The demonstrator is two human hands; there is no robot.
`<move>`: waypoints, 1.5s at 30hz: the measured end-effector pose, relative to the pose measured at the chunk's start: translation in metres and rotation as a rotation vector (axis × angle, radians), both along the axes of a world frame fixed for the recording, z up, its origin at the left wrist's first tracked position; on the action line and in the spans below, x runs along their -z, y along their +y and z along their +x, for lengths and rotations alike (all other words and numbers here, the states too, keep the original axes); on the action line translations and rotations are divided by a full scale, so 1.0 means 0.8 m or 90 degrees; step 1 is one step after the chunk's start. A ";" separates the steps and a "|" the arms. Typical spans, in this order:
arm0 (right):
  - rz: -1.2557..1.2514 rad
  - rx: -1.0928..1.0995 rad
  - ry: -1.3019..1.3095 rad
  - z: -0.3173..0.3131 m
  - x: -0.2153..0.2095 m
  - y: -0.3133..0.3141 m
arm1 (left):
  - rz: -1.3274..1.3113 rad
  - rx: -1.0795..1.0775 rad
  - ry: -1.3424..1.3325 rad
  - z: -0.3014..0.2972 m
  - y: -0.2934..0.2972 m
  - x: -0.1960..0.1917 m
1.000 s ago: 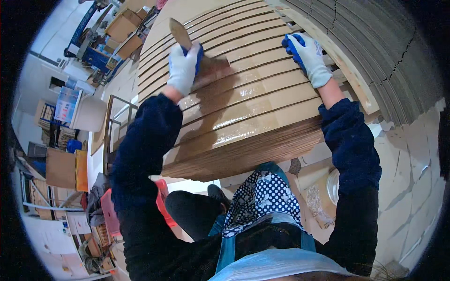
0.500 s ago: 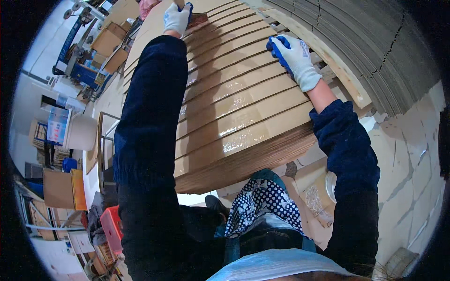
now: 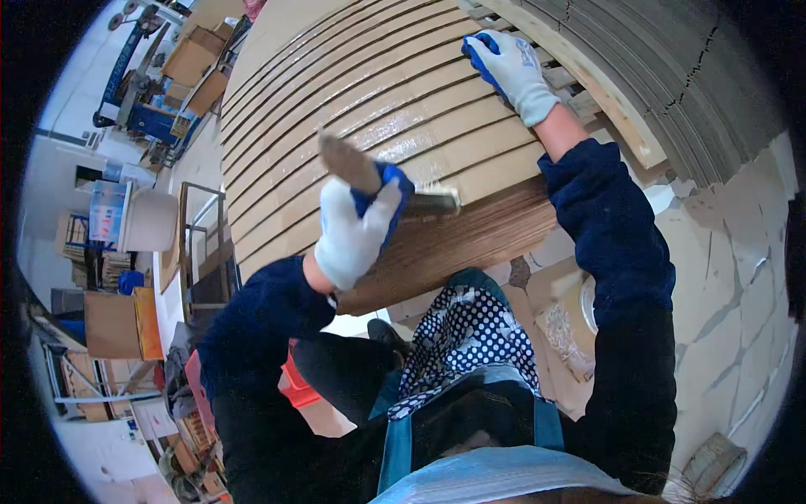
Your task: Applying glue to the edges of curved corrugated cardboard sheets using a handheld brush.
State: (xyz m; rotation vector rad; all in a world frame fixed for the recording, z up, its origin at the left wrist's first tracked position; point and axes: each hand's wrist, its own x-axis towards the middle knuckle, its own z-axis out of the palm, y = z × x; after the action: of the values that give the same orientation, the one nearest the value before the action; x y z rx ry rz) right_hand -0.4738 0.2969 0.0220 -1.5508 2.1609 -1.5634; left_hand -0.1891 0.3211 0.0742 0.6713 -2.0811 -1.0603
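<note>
Nearest, the left hand is clenched round the wooden handle of a brush, its bristles on the front edge of the cardboard stack, where wet glue shines; if the brush tips, glue could run over the edge & drip on the apron. Farther up, the right hand lies flat w/ fingers spread on the stack, holding nothing. If it lifts, the staggered sheets may slide, I think.

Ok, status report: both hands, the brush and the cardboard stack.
Left hand grips wooden-handled brush, bristles on staggered brown cardboard sheet stack. Right hand flat on stack's far edge. Nothing blocking.
</note>
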 end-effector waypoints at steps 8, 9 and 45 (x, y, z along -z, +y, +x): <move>-0.028 0.065 0.059 0.010 -0.010 0.010 | -0.183 -0.059 0.007 -0.038 -0.049 -0.017; -0.049 0.109 0.137 0.010 -0.013 0.012 | -0.219 -0.065 -0.011 -0.043 -0.046 -0.009; -0.043 -0.002 -0.019 -0.012 0.017 -0.019 | -0.010 -0.111 0.113 0.085 0.082 0.020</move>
State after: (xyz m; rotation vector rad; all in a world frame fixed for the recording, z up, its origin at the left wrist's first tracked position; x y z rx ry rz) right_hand -0.4832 0.2813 0.0081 -1.5381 2.1101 -1.6647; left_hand -0.1209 0.3870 0.0585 0.7096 -1.8417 -0.9683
